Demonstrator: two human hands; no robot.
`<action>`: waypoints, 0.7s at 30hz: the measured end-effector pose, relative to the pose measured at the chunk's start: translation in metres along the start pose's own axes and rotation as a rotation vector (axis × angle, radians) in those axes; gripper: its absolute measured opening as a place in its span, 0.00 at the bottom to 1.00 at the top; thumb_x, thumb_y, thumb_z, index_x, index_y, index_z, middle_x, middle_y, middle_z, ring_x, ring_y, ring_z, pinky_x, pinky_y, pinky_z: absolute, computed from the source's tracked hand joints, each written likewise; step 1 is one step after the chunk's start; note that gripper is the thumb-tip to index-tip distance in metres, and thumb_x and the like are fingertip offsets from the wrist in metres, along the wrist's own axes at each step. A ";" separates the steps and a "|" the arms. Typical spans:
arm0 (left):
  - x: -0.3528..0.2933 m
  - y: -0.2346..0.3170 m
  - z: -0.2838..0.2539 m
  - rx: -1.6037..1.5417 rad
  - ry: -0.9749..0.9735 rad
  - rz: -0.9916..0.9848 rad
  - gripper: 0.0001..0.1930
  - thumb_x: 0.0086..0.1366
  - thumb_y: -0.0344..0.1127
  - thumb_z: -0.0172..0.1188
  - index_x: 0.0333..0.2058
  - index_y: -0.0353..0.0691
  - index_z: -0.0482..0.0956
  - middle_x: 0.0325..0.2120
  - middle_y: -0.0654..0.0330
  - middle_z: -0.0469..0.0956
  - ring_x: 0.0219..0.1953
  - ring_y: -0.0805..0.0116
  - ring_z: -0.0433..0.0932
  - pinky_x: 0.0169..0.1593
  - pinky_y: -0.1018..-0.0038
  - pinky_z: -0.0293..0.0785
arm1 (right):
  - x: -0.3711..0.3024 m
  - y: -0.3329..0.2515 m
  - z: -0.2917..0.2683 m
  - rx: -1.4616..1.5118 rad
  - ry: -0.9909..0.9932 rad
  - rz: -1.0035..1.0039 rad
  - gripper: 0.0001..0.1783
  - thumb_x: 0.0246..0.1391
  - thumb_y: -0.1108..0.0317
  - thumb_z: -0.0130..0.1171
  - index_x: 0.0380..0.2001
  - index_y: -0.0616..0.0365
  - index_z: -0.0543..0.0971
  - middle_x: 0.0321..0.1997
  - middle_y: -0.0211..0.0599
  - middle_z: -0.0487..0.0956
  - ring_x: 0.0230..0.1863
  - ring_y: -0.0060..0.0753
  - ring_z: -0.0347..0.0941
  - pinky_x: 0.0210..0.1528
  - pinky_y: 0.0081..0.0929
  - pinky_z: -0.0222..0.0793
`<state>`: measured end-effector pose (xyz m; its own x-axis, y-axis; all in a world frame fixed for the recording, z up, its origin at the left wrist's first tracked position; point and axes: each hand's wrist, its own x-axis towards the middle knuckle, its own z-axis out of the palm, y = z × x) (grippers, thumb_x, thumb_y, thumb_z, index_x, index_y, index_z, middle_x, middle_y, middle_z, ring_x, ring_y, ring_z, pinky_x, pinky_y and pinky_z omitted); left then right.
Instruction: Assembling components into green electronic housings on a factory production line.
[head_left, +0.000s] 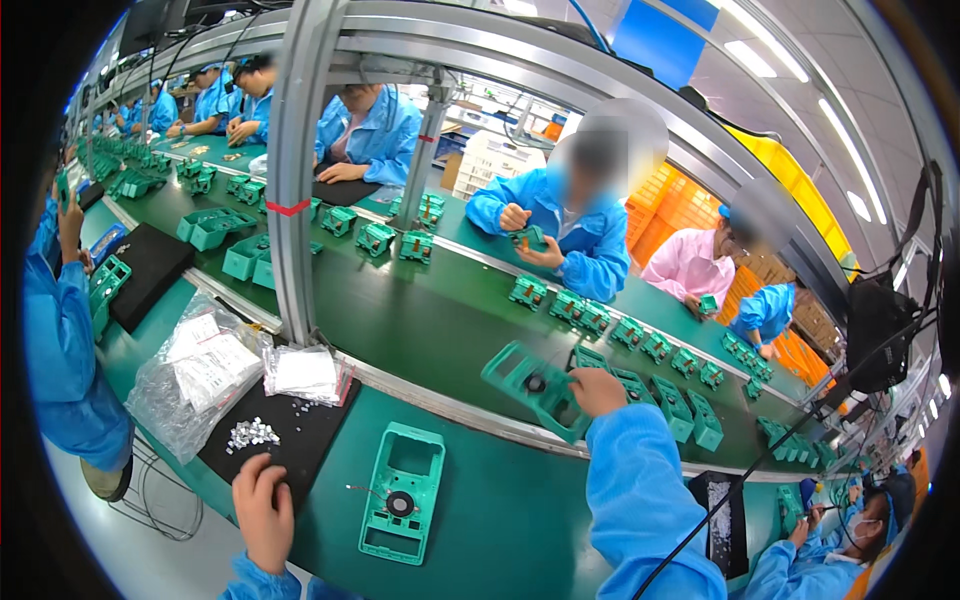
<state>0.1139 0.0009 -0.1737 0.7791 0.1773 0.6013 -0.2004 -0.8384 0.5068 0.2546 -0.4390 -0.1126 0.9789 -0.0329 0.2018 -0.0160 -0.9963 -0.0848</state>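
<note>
My right hand (598, 391) is stretched out over the green conveyor belt, its fingers closed on the edge of a green plastic housing (555, 405) with a small round black fan in it. That housing is tilted and slightly blurred. On the bench in front of me lies a second green housing (435, 465), holding a black fan (400, 503) with thin wires at its side. My left hand (265, 513) is held near the front edge of a black mat (325, 425), fingers apart and nothing visible in them. Small white pieces (252, 434) lie heaped on that mat.
Clear plastic bags (205, 365) lie beside the mat. A metal post (291, 180) rises at the belt's near rail. More green housings (672, 408) and small green assemblies (527, 291) line the belt. Co-workers sit opposite and at both sides; a black cable (745, 480) crosses at right.
</note>
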 end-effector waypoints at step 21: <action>0.030 -0.031 0.021 0.212 -0.003 -0.108 0.11 0.48 0.30 0.61 0.33 0.45 0.76 0.28 0.60 0.70 0.31 0.57 0.70 0.36 0.65 0.66 | -0.084 -0.151 0.030 0.803 0.067 -0.391 0.22 0.45 0.67 0.57 0.46 0.56 0.70 0.42 0.42 0.69 0.41 0.41 0.67 0.40 0.30 0.66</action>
<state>0.1560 0.0218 -0.1842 0.7912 0.2705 0.5484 0.0135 -0.9043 0.4266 0.1810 -0.2829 -0.1461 0.8699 0.2677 0.4143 0.4888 -0.5817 -0.6502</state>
